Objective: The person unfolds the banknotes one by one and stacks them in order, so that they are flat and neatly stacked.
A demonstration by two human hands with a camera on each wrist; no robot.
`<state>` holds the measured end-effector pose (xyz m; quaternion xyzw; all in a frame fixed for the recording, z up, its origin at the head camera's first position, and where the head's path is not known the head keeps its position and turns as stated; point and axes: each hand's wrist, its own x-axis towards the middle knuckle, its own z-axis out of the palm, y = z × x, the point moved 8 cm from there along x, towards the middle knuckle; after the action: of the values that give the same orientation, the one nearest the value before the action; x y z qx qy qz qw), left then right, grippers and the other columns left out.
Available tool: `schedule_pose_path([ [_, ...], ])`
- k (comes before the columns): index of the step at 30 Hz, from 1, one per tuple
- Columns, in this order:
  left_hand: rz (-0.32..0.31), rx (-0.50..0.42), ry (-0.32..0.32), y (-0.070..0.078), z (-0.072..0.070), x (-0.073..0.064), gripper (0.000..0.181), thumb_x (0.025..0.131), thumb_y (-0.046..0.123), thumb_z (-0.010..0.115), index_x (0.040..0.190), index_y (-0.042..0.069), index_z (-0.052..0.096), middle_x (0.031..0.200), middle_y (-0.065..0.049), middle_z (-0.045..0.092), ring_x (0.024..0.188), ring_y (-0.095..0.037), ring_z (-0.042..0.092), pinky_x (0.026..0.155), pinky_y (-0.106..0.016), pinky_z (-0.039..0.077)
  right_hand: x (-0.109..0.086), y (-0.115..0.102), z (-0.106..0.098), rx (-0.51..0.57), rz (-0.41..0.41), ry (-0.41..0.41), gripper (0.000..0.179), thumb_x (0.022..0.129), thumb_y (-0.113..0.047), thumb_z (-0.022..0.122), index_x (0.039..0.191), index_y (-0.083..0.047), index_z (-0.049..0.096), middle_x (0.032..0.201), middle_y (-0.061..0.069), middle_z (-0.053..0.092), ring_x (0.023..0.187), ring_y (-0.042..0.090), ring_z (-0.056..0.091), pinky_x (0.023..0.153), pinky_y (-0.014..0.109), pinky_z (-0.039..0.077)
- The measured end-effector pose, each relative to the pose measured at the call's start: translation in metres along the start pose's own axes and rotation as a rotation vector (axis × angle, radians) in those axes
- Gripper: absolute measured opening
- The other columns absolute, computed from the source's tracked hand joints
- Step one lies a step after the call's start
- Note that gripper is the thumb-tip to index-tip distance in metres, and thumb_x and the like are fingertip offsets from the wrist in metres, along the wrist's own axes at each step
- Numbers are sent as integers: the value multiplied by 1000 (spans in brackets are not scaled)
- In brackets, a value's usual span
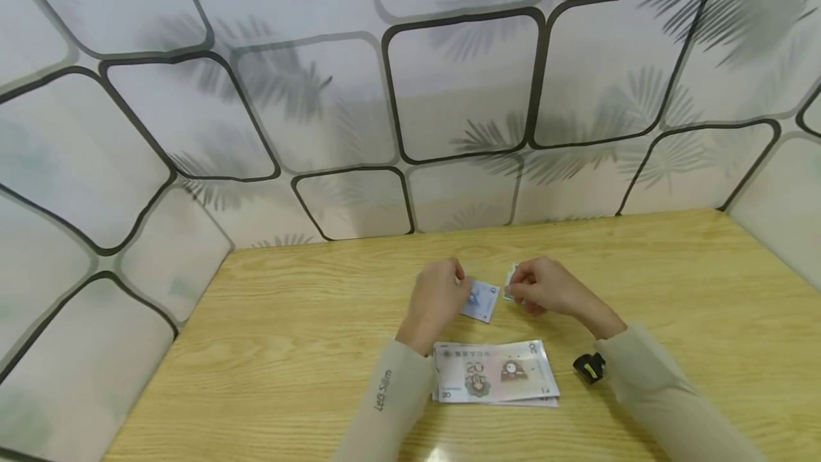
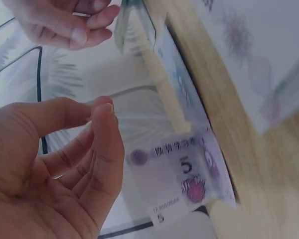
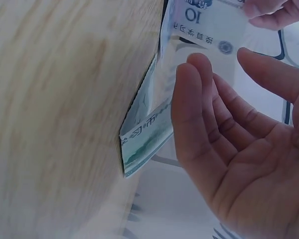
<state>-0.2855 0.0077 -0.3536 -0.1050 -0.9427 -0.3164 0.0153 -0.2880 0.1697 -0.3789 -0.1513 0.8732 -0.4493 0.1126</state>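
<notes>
My left hand (image 1: 436,301) has thumb and forefinger pinched together at the edge of the play banknotes on the left. Among these are a blue 10 play banknote (image 1: 482,299), seen also in the right wrist view, and a purple 5 play banknote (image 2: 189,174) beside the fingertips. I cannot tell which of them the pinch holds. My right hand (image 1: 545,287) hovers by a green play banknote (image 3: 144,144) bent up from the table. In the right wrist view, its thumb stands apart from its forefinger, with nothing between them.
Nearer my body, a stack of larger 20 play banknotes (image 1: 497,373) lies between my forearms. A small black object (image 1: 589,368) with a yellow mark is beside the right cuff. The wood-grain table (image 1: 301,326) meets a patterned wall (image 1: 462,91) at the back.
</notes>
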Motion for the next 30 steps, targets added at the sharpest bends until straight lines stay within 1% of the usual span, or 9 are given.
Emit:
schedule_pose_path([
  [5, 24, -43, 66, -5, -13, -3, 6, 94, 3, 67, 90, -1, 69, 77, -7, 65, 56, -10, 52, 45, -18, 39, 1, 0, 1, -8, -4, -1, 16, 99, -8, 62, 95, 6, 67, 76, 9, 66, 61, 18, 61, 56, 34, 58],
  [8, 23, -90, 75, -10, -20, -6, 5, 94, 0, 65, 92, -2, 69, 74, -7, 65, 50, -9, 49, 42, -17, 36, 1, 0, 2, -5, -4, -4, 16, 100, -9, 63, 95, 5, 67, 75, 9, 66, 61, 18, 63, 57, 34, 59],
  [10, 17, -133, 80, -13, -25, -8, 6, 94, -1, 63, 93, -4, 68, 73, -8, 67, 49, -8, 52, 41, -17, 37, 0, -1, 2, -1, -7, -5, 16, 100, -10, 63, 95, 5, 67, 75, 9, 66, 62, 19, 63, 57, 34, 59],
  [16, 25, -232, 128, -22, -39, -12, 5, 94, -3, 63, 92, -5, 67, 69, -7, 65, 49, -10, 58, 42, -20, 47, -2, -3, 1, 20, 5, 8, 22, 99, -14, 66, 101, 7, 62, 78, 12, 68, 61, 22, 65, 56, 37, 59],
  [19, 17, -321, 143, -26, -44, -13, 4, 94, -4, 64, 93, -6, 67, 67, -6, 62, 49, -10, 59, 45, -23, 52, -2, -3, 2, 48, 32, 14, 30, 98, -19, 69, 105, 9, 57, 79, 12, 69, 60, 24, 65, 56, 37, 59],
  [22, 13, -435, 144, -27, -48, -15, 4, 94, -5, 64, 94, -8, 66, 68, -7, 61, 50, -10, 59, 48, -28, 57, -3, -5, 3, 67, 36, 7, 32, 98, -20, 68, 105, 9, 57, 75, 10, 70, 58, 24, 66, 55, 37, 60],
  [25, 27, -532, 129, -27, -49, -17, 4, 94, -6, 64, 96, -8, 65, 70, -9, 62, 52, -10, 60, 51, -33, 59, -5, -10, 3, 114, 14, -9, 26, 101, -13, 64, 104, 12, 60, 75, 10, 69, 58, 23, 66, 55, 38, 60],
  [28, 45, -594, 91, -30, -49, -19, 5, 96, -6, 63, 100, -9, 65, 74, -12, 63, 54, -10, 61, 55, -40, 61, -10, -15, 0, 194, -19, -15, 23, 102, -4, 58, 111, 17, 59, 82, 12, 70, 62, 21, 66, 57, 38, 61],
  [30, 58, -608, 59, -33, -49, -21, 8, 97, -4, 63, 103, -8, 65, 77, -15, 64, 56, -10, 61, 58, -45, 61, -13, -18, -4, 245, -47, -16, 26, 102, 0, 56, 117, 21, 55, 88, 15, 70, 64, 20, 66, 58, 38, 61],
])
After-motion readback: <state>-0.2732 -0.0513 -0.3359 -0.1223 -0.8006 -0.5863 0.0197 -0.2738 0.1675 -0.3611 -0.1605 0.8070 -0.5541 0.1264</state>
